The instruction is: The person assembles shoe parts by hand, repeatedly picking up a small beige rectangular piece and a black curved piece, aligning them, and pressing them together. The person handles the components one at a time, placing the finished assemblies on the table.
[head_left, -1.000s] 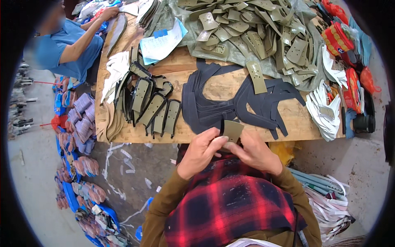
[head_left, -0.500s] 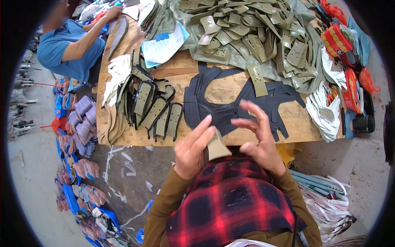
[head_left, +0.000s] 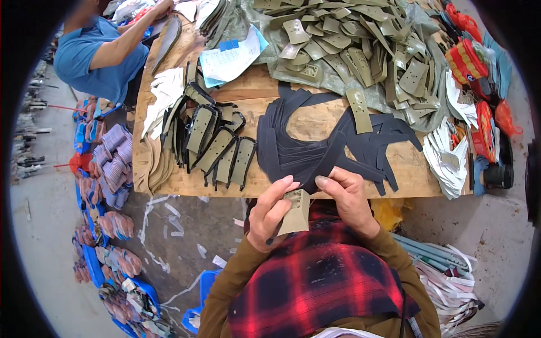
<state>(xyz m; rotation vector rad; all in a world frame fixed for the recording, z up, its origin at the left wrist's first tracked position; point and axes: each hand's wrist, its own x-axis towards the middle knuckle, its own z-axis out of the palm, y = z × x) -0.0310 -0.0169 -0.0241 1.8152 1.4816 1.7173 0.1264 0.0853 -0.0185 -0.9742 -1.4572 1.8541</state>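
My left hand (head_left: pixel 267 217) grips a curved olive panel with small holes (head_left: pixel 296 213), held in front of the table's near edge. Between the thumb and fingers of my right hand (head_left: pixel 353 200) is the end of a black fabric strip (head_left: pixel 328 160), which meets the panel's top edge. The strip runs back to a heap of black strips (head_left: pixel 273 141) on the table. Another olive panel (head_left: pixel 359 112) lies across the heap's right part. Left of the heap rest several olive panels with black edging (head_left: pixel 217 151).
A big pile of olive panels (head_left: pixel 344 48) covers the far side of the wooden table (head_left: pixel 225 186). White pieces lie at left (head_left: pixel 163 101) and right (head_left: pixel 445 158). A paper sheet (head_left: pixel 234 59) sits behind the edged panels. A co-worker in a blue shirt (head_left: pixel 96 59) is at far left.
My right hand has come down from its raised, spread pose and taken hold of a black strip, drawing its end to the panel. My left hand has shifted slightly down with the panel.
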